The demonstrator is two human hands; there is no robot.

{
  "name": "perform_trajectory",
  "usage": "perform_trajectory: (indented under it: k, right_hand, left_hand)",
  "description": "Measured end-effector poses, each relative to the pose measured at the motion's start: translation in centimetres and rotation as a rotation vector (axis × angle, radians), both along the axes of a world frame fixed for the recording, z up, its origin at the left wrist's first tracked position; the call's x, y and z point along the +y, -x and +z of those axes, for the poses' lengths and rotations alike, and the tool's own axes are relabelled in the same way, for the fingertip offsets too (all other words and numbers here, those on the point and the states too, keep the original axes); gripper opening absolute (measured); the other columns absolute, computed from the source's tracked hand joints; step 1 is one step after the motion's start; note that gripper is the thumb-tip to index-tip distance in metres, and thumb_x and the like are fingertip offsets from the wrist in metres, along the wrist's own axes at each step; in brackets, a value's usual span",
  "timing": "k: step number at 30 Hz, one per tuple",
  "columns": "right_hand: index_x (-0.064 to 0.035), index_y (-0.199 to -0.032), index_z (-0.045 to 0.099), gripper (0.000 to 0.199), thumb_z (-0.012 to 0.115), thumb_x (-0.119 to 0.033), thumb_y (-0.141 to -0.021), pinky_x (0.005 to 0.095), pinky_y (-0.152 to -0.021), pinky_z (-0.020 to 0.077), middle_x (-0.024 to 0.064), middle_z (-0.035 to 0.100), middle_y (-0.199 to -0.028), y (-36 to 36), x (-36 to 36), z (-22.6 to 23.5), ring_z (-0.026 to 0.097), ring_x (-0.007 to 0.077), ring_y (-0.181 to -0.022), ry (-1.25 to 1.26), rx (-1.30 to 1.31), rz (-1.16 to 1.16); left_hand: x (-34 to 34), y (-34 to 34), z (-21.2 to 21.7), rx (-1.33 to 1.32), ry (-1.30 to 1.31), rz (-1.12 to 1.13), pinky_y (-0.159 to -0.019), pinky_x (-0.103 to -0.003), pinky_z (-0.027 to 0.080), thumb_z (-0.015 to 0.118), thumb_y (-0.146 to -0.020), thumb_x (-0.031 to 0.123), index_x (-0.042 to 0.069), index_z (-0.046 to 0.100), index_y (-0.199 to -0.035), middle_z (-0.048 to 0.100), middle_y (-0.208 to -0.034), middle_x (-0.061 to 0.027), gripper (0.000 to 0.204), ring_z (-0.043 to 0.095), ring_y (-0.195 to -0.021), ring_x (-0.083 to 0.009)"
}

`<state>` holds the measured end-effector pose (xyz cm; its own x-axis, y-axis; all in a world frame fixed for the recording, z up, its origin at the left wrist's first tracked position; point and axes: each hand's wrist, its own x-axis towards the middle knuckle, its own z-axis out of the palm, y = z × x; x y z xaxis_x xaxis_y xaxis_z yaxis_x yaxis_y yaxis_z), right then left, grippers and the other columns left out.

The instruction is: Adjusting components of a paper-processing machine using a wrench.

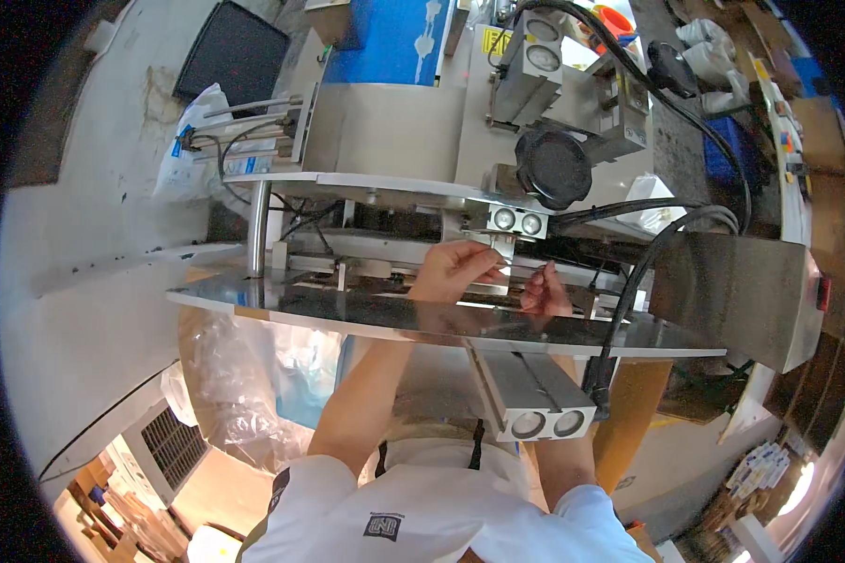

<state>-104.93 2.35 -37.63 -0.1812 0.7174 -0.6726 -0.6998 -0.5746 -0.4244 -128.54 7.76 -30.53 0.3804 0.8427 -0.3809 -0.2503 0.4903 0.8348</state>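
Observation:
My left hand reaches over the front metal plate of a machine, thumb and fingers pinched together. A short way to its right is my right hand, its fingertips also drawn together. The fingers of both hands are closed; whatever lies between them is too small to make out. Just above the gap between the hands is a small metal block with two round ends. Below it, a narrow bright metal piece runs down between my hands. The front plate partly hides my wrists.
A black knob sits above my hands. Another twin-ended metal block juts toward me between my forearms. Thick black cables loop down at the right, beside a metal box. Clear plastic bags hang at the left.

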Motion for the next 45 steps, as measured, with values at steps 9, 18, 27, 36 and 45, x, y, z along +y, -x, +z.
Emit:
perform_trajectory:
  k: [9,18,27,36,45]
  right_hand:
    - [-0.0053,-0.106,0.055,0.037,0.061,-0.039,-0.092,0.0352,-0.06,0.0466,0.007,0.06,-0.082,-2.6,-1.9,0.9,0.058,0.024,-0.073,-0.114,0.315,-0.284]
    - [-0.0062,-0.115,0.061,0.051,0.052,-0.052,-0.093,0.0409,-0.076,0.0427,0.0055,0.063,-0.084,0.4,-0.8,6.3,0.054,0.0247,-0.074,-0.516,0.381,-0.156]
    - [-0.0064,-0.098,0.06,0.06,0.043,-0.064,-0.093,0.0402,-0.07,0.0471,0.0097,0.061,-0.073,1.4,1.0,6.8,0.054,0.0245,-0.075,-0.672,0.489,0.035]
    - [-0.0103,-0.102,0.064,0.038,0.049,-0.045,-0.098,0.0467,-0.078,0.0533,0.0058,0.063,-0.069,-1.8,-1.1,-1.4,0.064,0.0274,-0.083,-0.099,0.278,-0.154]
    - [-0.0133,-0.099,0.061,0.03,0.057,-0.043,-0.095,0.0356,-0.054,0.0543,0.004,0.06,-0.072,-0.3,-1.5,-1.7,0.062,0.0245,-0.074,0.099,0.175,-0.276]
  left_hand:
    - [-0.3,-0.1,-0.6,-0.154,0.149,0.01,-0.076,-0.027,0.056,0.061,-0.096,0.025,-0.005,0.064,-0.111,0.069,-0.097,-0.0125,0.033,0.069,-0.086,-0.0188]
    - [-1.2,-0.2,-1.6,-0.369,0.342,0.084,-0.071,-0.025,0.055,0.064,-0.094,0.026,0.0,0.062,-0.11,0.069,-0.096,-0.0117,0.031,0.067,-0.082,-0.0166]
    - [-1.5,0.6,0.4,-0.265,0.3,0.121,-0.072,-0.026,0.055,0.065,-0.092,0.022,-0.001,0.065,-0.106,0.071,-0.091,-0.0101,0.027,0.067,-0.079,-0.0146]
    - [-0.9,-0.2,0.1,0.002,0.079,0.077,-0.065,-0.026,0.052,0.067,-0.09,0.021,0.0,0.07,-0.097,0.069,-0.083,-0.0062,0.021,0.066,-0.074,-0.014]
    - [-1.2,-1.0,0.0,0.113,0.064,0.138,-0.065,-0.025,0.052,0.067,-0.09,0.018,-0.001,0.068,-0.099,0.069,-0.086,-0.0053,0.021,0.064,-0.073,-0.0119]
